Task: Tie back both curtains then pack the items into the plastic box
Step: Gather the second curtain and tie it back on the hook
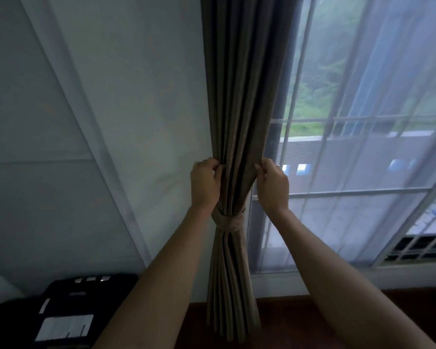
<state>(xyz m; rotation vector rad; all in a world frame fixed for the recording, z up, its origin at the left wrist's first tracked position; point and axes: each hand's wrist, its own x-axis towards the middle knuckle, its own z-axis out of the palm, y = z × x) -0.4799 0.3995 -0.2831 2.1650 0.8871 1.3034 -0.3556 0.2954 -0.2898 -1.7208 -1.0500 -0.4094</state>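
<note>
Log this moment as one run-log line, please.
step: first curtain | curtain: gathered, tieback wrapped | left hand, right hand: pinching folds above tieback | plastic box: unseen

The dark reddish-brown floor point(413, 306) runs below the window wall; a black case point(61, 311) sits at its left, by the wall.

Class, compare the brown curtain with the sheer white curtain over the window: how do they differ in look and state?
The brown curtain is opaque; the sheer white curtain lets the railing and greenery show through. The brown curtain is gathered into tight folds and cinched by a tie-back; the sheer white curtain hangs spread across the panes. Only the brown curtain is gripped, by the left hand and right hand. Both hang at the same window.
</note>
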